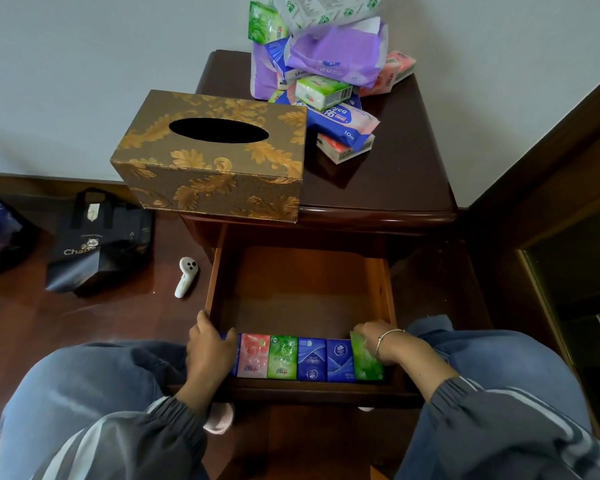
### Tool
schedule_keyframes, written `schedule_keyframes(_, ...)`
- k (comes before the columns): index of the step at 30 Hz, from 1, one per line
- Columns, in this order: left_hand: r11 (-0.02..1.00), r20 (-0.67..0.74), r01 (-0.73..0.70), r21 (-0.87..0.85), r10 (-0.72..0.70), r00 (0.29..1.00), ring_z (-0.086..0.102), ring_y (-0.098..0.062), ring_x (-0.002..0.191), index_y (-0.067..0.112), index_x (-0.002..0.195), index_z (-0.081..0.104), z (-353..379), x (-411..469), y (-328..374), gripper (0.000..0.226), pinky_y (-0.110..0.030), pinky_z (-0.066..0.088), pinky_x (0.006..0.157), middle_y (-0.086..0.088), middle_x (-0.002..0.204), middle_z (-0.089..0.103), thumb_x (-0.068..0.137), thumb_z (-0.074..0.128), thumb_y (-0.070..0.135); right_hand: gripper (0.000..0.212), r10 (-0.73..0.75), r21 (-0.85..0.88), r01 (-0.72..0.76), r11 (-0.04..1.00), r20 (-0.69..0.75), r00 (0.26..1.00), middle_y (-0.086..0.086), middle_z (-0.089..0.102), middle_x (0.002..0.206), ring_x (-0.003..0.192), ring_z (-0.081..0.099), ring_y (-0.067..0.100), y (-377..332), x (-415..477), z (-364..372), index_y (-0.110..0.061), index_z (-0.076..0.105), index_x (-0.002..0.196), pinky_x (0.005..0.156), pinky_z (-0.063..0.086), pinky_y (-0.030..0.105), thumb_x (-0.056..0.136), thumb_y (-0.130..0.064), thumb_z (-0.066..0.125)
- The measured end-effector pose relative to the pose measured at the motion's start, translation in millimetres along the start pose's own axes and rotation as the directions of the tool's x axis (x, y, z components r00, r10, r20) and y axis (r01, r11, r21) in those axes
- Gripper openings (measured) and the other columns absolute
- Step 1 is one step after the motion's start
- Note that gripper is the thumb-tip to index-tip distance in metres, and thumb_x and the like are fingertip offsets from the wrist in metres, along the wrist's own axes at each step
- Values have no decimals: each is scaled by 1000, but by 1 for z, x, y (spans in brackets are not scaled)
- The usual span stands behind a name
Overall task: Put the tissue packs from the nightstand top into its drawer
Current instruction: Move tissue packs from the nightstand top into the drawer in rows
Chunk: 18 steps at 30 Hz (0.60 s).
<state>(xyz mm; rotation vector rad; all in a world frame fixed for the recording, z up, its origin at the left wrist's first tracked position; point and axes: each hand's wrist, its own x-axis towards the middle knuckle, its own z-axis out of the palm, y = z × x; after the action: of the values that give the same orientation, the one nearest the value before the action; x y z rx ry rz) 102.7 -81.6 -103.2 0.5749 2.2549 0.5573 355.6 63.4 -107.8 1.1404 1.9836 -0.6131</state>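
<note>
Head view: drawer (302, 282) stands pulled out, a row of tissue packs (312, 358) side by side along its front wall; right hand (378, 341) pinches the tilted green pack (366, 362) at the row's right end, seating it, I judge; left hand (210, 348) covers the left end, its grip hidden; pile of packs (326, 74) lies on the nightstand top (406, 168) beside the tissue box (215, 157); next move calls for releasing and reaching up there.

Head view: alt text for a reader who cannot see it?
A person's left hand and right hand bracket a row of tissue packs in the open drawer, the right on a green pack. More packs sit piled on the nightstand beside a tissue box.
</note>
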Motion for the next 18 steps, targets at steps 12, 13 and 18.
schedule_keyframes(12, 999, 7, -33, 1, 33, 999, 53, -35, 116, 13, 142, 26, 0, 0, -3, 63, -51, 49, 94, -14, 136, 45, 90, 58, 26, 38, -53, -205, 39, 978, -65, 996, 13, 54, 130, 117, 54, 31, -8, 5, 13, -12, 47, 129, 93, 47, 42, 91, -6, 49)
schedule_keyframes(13, 999, 13, -34, 3, 34, 999, 54, -35, 115, 14, 142, 26, -1, 0, -4, 63, -51, 49, 94, -14, 135, 45, 89, 58, 25, 37, -48, -187, 35, 982, -67, 997, 13, 54, 130, 116, 55, 31, -8, 6, 14, -13, 48, 129, 94, 48, 42, 92, -6, 48)
schedule_keyframes(18, 999, 29, -48, 9, 48, 998, 54, -34, 113, 14, 139, 29, -2, 1, -4, 60, -51, 50, 92, -14, 133, 45, 87, 58, 19, 37, -41, -168, 35, 985, -27, 999, 12, 59, 125, 111, 58, 29, -3, 13, 15, -12, 57, 123, 93, 51, 40, 88, -3, 52)
